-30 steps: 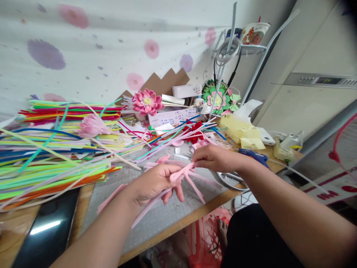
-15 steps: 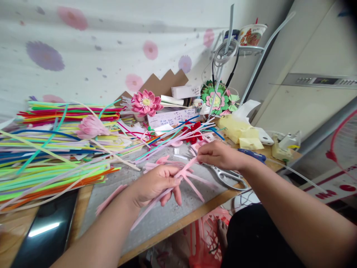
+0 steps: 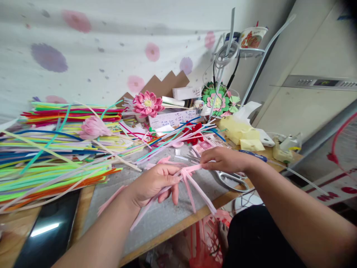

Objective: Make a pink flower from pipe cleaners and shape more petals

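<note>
Pale pink pipe cleaners meet at a joint between my two hands, with a couple of free ends hanging down over the table edge. My left hand pinches the bundle just left of that joint, and its long stems run out below the palm toward the lower left. On the other side, my right hand grips one pink strand and holds it out to the right; its fingertips are partly hidden. More pink pieces lie on the grey mat behind my left hand. A pair of scissors rests beneath my right wrist.
Bundles of colourful pipe cleaners fill the left side. A finished pink flower stands at the back, near a red one. Yellow packaging and a blue-handled tool are at the right. A dark glossy panel lies lower left.
My right hand has shifted slightly right and down, now drawing a strand out sideways. The free pink strands have swung, hanging lower and longer. My left hand keeps its pinch.
</note>
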Demonstrator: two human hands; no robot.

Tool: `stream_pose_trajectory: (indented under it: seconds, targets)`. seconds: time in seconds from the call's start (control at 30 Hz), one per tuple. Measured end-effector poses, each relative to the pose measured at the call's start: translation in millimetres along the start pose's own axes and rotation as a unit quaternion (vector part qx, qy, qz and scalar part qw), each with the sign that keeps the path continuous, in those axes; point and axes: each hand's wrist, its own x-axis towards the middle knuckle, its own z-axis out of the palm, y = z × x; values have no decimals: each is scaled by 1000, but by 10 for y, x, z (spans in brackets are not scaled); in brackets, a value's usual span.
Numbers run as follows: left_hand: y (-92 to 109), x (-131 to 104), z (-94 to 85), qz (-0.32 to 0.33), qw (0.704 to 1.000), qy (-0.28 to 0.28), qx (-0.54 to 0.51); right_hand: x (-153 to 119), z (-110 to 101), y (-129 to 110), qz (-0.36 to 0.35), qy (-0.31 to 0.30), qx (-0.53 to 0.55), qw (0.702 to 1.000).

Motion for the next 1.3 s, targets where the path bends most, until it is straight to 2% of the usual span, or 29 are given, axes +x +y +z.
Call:
stream_pose_trajectory:
  seconds: [0.07, 0.13, 0.27, 0.4, 0.6, 0.73, 0.8, 0.9, 0.97, 1.0, 1.03, 1.07, 1.1, 1.13, 1.17, 1.2, 1.23, 1.27, 1.3]
  targets:
    - [10, -1, 22, -1, 1000, 5, 9, -5, 39, -124, -21, 53, 12, 998]
    - [23, -2, 59, -2, 1000, 5, 17, 18, 104, -277, -36, 96, 76, 992]
    - [104, -30, 160, 2, 1000, -7, 22, 123, 286, -487, -78, 74, 212, 971]
    - [295, -123, 254, -10, 993, 9, 113, 163, 375, -503, -63, 75, 265, 959]
    - [629, -290, 370, -79, 963, 56, 250, -16, 298, -500, -72, 43, 281, 956]
    - [798, -338, 542, -136, 939, 58, 309, -144, 303, -578, -73, 29, 282, 956]
    - [866, -344, 636, -157, 931, 57, 325, -208, 317, -637, -54, 36, 267, 961]
    - [1008, -359, 699, -154, 928, 64, 334, -321, 343, -721, -28, 61, 242, 968]
    - [1138, -399, 649, -113, 933, 89, 330, -399, 375, -753, -17, 92, 267, 959]
    - [1199, -430, 602, -69, 939, 124, 314, -434, 399, -761, -14, 114, 300, 947]
    - [1244, -463, 548, 3, 940, 194, 280, -464, 427, -765, -13, 139, 345, 928]
    - [1261, -494, 500, 105, 924, 298, 214, -489, 457, -769, -13, 168, 398, 902]
    - [1243, -514, 469, 225, 874, 416, 110, -507, 487, -775, -13, 196, 454, 869]
    - [1184, -519, 467, 346, 773, 531, -12, -519, 514, -784, -14, 220, 507, 833]
    - [1083, -502, 500, 401, 714, 572, -49, -525, 539, -798, -15, 240, 553, 798]
    - [948, -463, 572, 419, 692, 584, -67, -526, 559, -818, -19, 254, 589, 767]
    - [790, -404, 680, 416, 692, 582, -91, -523, 577, -841, -27, 262, 616, 742]
    - [627, -330, 816, 400, 711, 568, -107, -518, 592, -868, -37, 267, 635, 724]
    - [475, -249, 967, 367, 748, 540, -119, -510, 606, -896, -48, 271, 646, 712]
